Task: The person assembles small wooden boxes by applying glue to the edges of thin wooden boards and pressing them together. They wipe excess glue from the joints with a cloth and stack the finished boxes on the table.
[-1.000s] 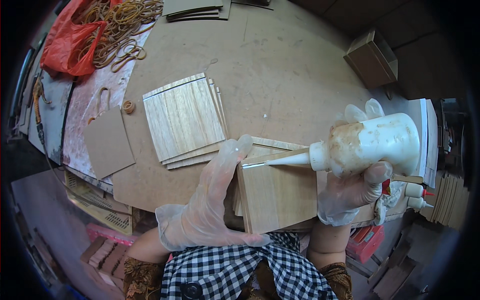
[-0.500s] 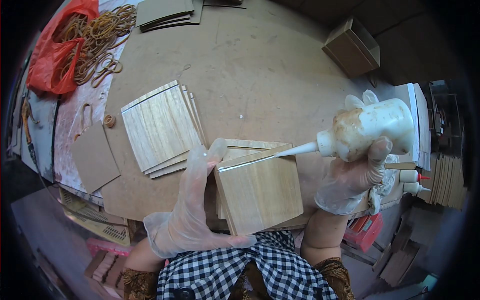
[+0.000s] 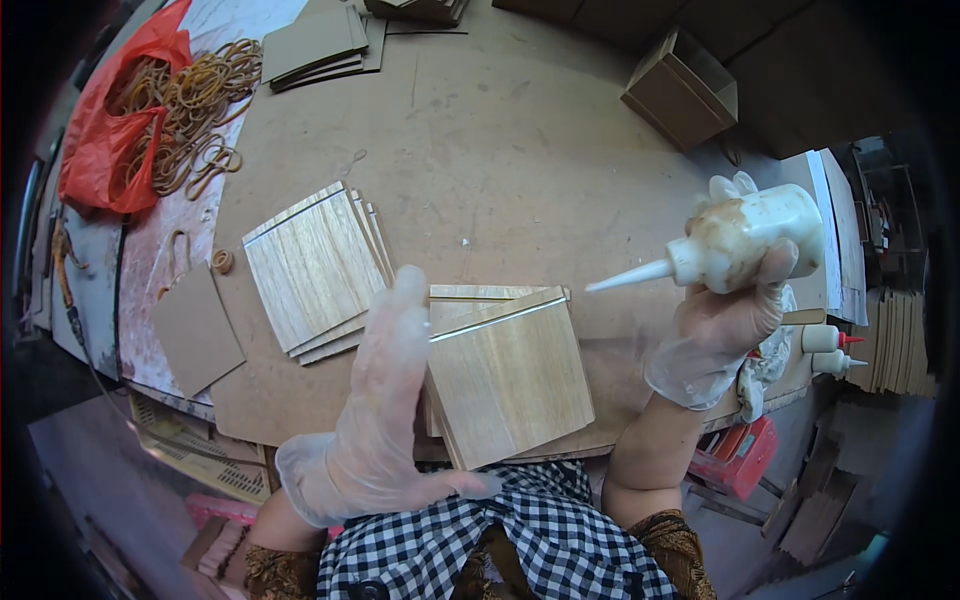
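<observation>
In front of me a pale wooden board [image 3: 515,385] lies on other boards [image 3: 480,293]. A whitish line runs along the groove near its far edge. My left hand [image 3: 375,400], in a clear glove, is beside the board's left edge, its fingers stretched out and thumb spread toward the near edge. My gloved right hand [image 3: 735,310] is wrapped round a white squeeze glue bottle [image 3: 765,235] with brown stains. The bottle is tilted on its side, its nozzle pointing left, apart from the board's far right corner. Another stack of grooved boards [image 3: 315,270] lies to the left.
A red plastic bag [image 3: 125,150] spills rubber bands [image 3: 205,95] at the far left. Brown panels [image 3: 315,45] lie at the back, and an open box [image 3: 680,95] stands back right. Small bottles [image 3: 825,340] and a crumpled cloth [image 3: 762,375] are at the right edge.
My right hand has drawn the glue bottle up and right, so its nozzle has left the board. My left fingers have straightened and come off the board's far left corner.
</observation>
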The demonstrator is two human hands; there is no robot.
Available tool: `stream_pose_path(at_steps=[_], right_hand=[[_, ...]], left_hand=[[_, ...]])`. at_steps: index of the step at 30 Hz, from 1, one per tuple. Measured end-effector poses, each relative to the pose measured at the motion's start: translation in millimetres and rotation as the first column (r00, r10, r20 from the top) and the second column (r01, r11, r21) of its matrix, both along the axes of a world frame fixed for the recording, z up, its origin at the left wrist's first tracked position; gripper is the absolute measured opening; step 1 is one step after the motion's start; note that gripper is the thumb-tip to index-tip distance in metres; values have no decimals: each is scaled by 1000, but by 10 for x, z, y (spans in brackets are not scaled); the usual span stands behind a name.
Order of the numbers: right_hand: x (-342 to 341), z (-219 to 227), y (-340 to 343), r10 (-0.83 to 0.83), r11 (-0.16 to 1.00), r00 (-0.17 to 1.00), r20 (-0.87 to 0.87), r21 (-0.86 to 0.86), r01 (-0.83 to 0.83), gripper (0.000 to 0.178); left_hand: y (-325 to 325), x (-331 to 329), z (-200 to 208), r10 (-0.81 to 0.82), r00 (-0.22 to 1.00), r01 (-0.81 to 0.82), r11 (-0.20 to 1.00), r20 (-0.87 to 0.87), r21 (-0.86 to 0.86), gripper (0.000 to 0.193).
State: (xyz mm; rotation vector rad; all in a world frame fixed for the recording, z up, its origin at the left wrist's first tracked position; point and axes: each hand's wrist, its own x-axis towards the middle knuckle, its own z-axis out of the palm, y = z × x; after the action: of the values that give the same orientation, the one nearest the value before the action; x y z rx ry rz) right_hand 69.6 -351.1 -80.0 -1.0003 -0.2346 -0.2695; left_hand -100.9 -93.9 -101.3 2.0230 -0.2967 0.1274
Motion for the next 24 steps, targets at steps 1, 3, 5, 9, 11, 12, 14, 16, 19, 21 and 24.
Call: stream_pose_path(at_steps=[1, 3, 5, 9, 11, 12, 14, 16, 19, 21, 24], right_hand=[[33, -5, -64, 5, 997, 1000, -30, 81, -3, 69], [106, -30, -178, 25, 970, 996, -87, 243, -3, 63], [170, -105, -240, 22, 954, 995, -95, 299, 8, 64], [193, -171, -205, 71, 928, 995, -66, 371, -41, 57], [169, -152, -150, 87, 927, 994, -58, 370, -60, 59], [157, -140, -91, 58, 928, 996, -75, 373, -26, 59], [144, -128, -15, 31, 933, 996, -87, 360, 2, 60], [152, -135, -15, 35, 946, 997, -71, 325, -10, 60], [166, -174, -51, 105, 932, 992, -73, 355, -73, 60], [170, -175, -39, 97, 923, 993, -71, 379, -63, 59], [189, -201, -73, 118, 918, 990, -73, 389, -80, 59]], left_hand=[[7, 21, 61, -27, 999, 28, 997, -25, 69, 132], [5, 46, 160, -73, 994, 88, 975, -82, 205, 132], [-6, 47, 220, -93, 991, 116, 957, -98, 264, 130], [-13, 60, 248, -110, 988, 137, 945, -104, 296, 126], [6, 71, 256, -129, 990, 139, 961, -57, 240, 125], [26, 69, 256, -134, 990, 140, 966, -38, 217, 125], [72, 85, 246, -160, 987, 162, 970, -25, 180, 126], [106, 97, 186, -187, 982, 187, 973, -15, 135, 127], [147, 103, 146, -222, 975, 223, 971, -31, 80, 128], [185, 101, 172, -240, 969, 244, 968, -61, 61, 129], [226, 53, 157, -246, 955, 215, 959, -167, -183, 130]])
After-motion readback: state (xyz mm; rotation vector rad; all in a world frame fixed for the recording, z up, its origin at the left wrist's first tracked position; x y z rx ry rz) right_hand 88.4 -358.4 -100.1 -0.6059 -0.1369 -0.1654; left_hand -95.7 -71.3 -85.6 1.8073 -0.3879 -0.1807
